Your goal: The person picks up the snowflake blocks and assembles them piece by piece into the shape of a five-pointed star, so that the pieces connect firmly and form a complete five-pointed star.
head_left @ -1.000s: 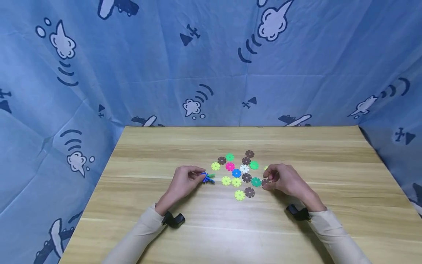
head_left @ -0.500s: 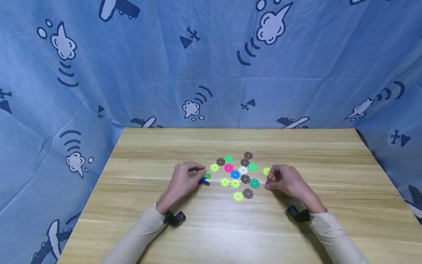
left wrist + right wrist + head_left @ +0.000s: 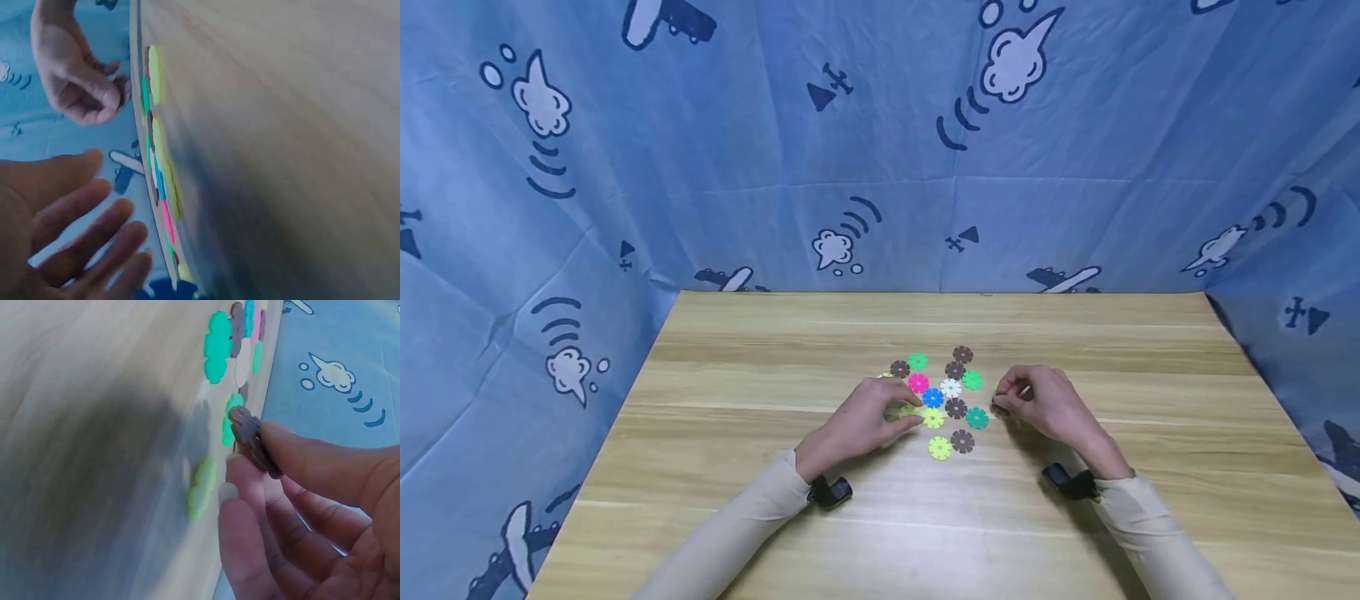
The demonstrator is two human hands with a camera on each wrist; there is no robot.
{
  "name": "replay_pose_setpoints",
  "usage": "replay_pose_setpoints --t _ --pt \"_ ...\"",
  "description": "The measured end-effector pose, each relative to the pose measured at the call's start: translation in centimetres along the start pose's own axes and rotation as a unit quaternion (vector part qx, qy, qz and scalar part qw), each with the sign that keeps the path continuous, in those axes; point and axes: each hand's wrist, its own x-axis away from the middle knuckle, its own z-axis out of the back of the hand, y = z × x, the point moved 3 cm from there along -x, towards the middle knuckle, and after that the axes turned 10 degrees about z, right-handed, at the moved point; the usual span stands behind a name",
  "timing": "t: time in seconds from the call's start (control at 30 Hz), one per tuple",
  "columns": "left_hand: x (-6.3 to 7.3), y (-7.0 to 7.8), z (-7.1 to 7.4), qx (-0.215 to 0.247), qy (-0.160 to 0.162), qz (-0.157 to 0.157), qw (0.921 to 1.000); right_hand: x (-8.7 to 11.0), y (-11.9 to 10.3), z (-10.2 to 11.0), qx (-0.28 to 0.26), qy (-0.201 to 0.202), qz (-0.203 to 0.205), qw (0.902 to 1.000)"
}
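My left hand (image 3: pixel 867 419) reaches over the left side of the group of notched plastic discs, thumb and fingers spread apart with nothing between them. Its fingertips are close to a yellow disc (image 3: pixel 933 418) and a blue disc (image 3: pixel 932 397). To the right of the group, my right hand (image 3: pixel 1048 406) pinches a brown notched disc (image 3: pixel 255 442) between thumb and fingers, tilted on edge above the table. A yellow-green disc (image 3: pixel 202 489) lies beneath that hand in the right wrist view. The joined blue and green piece seen earlier is hidden in the head view.
Several more discs lie flat on the wooden table (image 3: pixel 760 350): a pink disc (image 3: pixel 918 383), a white disc (image 3: pixel 951 388), a dark green disc (image 3: pixel 977 418) and others in brown, green and yellow. A blue printed curtain (image 3: pixel 880 125) stands behind the table and along its sides.
My left hand has let go of the joined blue and green piece and moved right, over the yellow discs. My right hand has shifted slightly, still pinching the brown disc.
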Motion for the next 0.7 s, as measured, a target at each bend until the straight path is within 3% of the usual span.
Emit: replay_pose_setpoints --t 0.23,0.7 --pt "-0.39 0.31 -0.97 -0.054 -0.032 0.008 0.998 -0.2 -0.41 0.28 -0.011 0.016 0.002 0.9998" --pt "-0.25 -0.02 -0.77 -0.031 -0.042 0.023 0.9984 -0.48 -0.77 0.05 -0.039 0.022 0.0 0.999"
